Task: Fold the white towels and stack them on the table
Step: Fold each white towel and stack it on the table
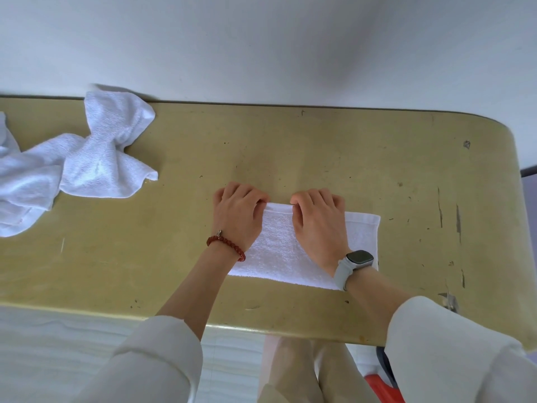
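A folded white towel (279, 251) lies flat on the yellow-green table (377, 170), near its front edge. My left hand (236, 212), with a red bead bracelet on the wrist, grips the towel's far left corner. My right hand (318, 219), with a watch on the wrist, pinches the far edge a little to the right. Both hands have curled fingers on the towel's far edge. At the table's left end lies a crumpled pile of white towels (75, 164), unfolded and apart from my hands.
The table butts against a white wall (261, 48) at the back. Its right end is rounded and scratched. Below the front edge I see my legs (293, 370), a white bed surface (58, 344) and a red object (380, 385) on the floor.
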The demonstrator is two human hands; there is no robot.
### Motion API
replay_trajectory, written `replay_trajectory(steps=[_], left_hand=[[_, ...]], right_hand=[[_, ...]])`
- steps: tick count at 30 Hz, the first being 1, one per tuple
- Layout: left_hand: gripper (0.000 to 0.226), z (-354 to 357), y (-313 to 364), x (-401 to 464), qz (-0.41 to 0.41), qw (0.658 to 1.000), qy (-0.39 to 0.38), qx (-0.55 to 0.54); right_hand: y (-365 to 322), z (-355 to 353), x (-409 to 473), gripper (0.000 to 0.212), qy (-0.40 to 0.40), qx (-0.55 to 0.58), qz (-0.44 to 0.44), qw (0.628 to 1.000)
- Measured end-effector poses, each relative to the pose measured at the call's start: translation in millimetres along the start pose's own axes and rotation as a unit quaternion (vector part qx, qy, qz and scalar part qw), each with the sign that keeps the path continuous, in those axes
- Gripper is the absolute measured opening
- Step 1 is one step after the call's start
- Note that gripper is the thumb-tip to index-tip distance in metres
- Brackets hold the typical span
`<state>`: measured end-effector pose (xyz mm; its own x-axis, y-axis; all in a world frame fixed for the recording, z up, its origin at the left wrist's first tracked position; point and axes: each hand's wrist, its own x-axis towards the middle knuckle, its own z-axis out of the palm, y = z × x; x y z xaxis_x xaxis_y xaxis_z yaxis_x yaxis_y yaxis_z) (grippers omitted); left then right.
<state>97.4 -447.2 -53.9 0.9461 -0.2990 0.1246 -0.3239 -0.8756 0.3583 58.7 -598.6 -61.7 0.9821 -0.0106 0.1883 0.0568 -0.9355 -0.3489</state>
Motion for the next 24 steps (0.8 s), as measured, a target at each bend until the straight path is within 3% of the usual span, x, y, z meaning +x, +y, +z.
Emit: replay_trajectory(steps=[5, 10, 12, 15, 18, 24], left_hand=[[0.025, -15, 17, -17, -0.038, 0.998, 0.045, 0.000], [0.047, 0, 36, -74, -0.030, 0.992, -0.084, 0.086], [0.052, 9, 27, -78, -0.038, 0.990, -0.106, 0.083], [0.053, 12, 3, -61, 0.022, 0.989, -0.113, 0.089], [0.047, 5, -21, -37, 0.060, 0.990, -0.106, 0.072], [0.035, -17, -35, -45, -0.005, 0.997, 0.005, 0.071]], right_hand=[[20, -17, -6, 0.017, 0.016, 0.027, -0.064, 0.997], [61, -37, -31, 0.033, -0.060, -0.019, -0.080, 0.995], [71, -40, -43, 0.044, -0.123, -0.045, -0.069, 0.989], [63, -39, -64, 0.053, -0.162, -0.089, -0.044, 0.982], [34, -40, -78, 0.051, -0.150, -0.107, -0.036, 0.982], [22, -50, -66, 0.031, -0.111, 0.016, -0.098, 0.989]])
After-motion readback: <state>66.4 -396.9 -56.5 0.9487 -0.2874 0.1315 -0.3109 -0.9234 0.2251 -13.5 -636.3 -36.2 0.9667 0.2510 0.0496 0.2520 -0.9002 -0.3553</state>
